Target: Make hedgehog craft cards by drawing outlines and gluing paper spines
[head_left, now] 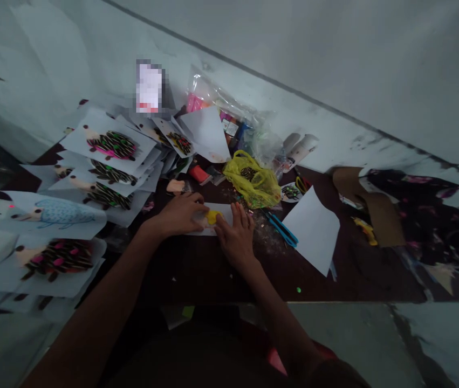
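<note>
A small sheet of white paper (197, 233) lies on the dark table in front of me, with a flattened yellow lump (213, 216), apparently modelling clay, on it. My left hand (183, 214) rests on the paper's left part, fingers bent and thumb apart from them, at the lump's left edge. From the right, my right hand (238, 236) lies over the sheet with fingers stretched out and its thumb against the yellow lump. Part of the sheet is hidden under both hands. Just beyond sits a yellow plastic bag (267, 186) holding dark striped seeds.
Stacked hedgehog pictures (111, 145) covered with seeds fill the left side. Blue scissors (283, 230) and a blank white sheet (314, 231) lie to the right. A lit phone (149, 89) and clear plastic packaging (213, 91) stand by the wall. Dark patterned cloth (427, 215) lies far right.
</note>
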{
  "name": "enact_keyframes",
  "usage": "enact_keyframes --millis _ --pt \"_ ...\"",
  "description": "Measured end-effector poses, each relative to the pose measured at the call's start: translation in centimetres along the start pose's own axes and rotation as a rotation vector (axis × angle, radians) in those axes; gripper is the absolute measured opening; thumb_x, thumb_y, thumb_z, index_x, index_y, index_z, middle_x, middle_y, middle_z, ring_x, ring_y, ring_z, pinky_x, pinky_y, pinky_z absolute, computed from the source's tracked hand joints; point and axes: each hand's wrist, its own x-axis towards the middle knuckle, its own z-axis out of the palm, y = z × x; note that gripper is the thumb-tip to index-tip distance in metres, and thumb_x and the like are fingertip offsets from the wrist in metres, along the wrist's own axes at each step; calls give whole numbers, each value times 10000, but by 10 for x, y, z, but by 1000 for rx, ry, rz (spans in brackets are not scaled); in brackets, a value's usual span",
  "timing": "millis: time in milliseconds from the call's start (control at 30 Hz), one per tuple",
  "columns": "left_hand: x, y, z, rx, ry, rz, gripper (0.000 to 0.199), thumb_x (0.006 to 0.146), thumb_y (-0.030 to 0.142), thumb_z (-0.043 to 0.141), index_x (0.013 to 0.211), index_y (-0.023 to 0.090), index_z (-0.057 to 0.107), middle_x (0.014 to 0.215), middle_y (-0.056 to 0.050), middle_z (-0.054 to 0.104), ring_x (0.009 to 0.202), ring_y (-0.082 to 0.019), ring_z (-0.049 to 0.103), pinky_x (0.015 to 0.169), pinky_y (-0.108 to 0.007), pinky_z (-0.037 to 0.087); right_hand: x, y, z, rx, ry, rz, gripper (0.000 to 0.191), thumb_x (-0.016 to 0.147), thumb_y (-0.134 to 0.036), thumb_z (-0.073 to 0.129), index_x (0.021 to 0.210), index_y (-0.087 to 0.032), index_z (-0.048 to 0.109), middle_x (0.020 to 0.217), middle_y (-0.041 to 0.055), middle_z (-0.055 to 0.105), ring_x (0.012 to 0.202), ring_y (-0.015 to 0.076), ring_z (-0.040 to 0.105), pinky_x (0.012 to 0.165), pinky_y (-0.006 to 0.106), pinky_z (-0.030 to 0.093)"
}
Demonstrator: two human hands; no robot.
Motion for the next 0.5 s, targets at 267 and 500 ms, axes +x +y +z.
enact_keyframes --millis 267,500 --pt "1 0 1 -6 -8 -15 440 753 334 715 1184 248 703 1248 -81 610 1125 -277 561 991 -421 388 0 15 -1 136 39 74 308 998 -324 503 1236 -324 698 1534 82 429 1447 299 317 1115 509 320" --pt "1 -3 4 -10 21 5 415 761 354 726 1165 263 713 1225 -78 616 1124 -284 566 988 -423 387 13 8 -3 47 -34 49 335 979 -374 546 1282 -298 665 1551 128 395 1465 341 272 1128 559 279"
